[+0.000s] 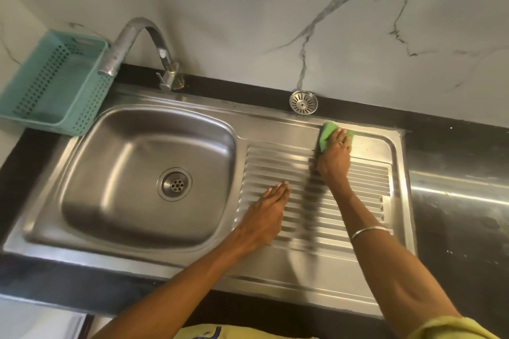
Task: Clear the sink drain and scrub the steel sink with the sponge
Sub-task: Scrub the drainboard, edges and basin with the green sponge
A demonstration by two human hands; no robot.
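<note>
The steel sink (132, 162) has a square bowl on the left with an uncovered drain (174, 184) in its middle, and a ribbed drainboard (366, 184) on the right. My right hand (334, 158) presses a green sponge (327, 133) flat on the far edge of the drainboard. My left hand (268, 210) lies flat on the drainboard's near left ribs, fingers together, holding nothing. The round drain strainer (303, 102) leans on the black counter strip behind the sink.
A teal perforated basket (52, 82) stands at the back left, partly over the sink rim. A curved steel tap (137, 41) rises behind the bowl. Black countertop (457, 201) runs to the right, and a marble-patterned wall stands behind.
</note>
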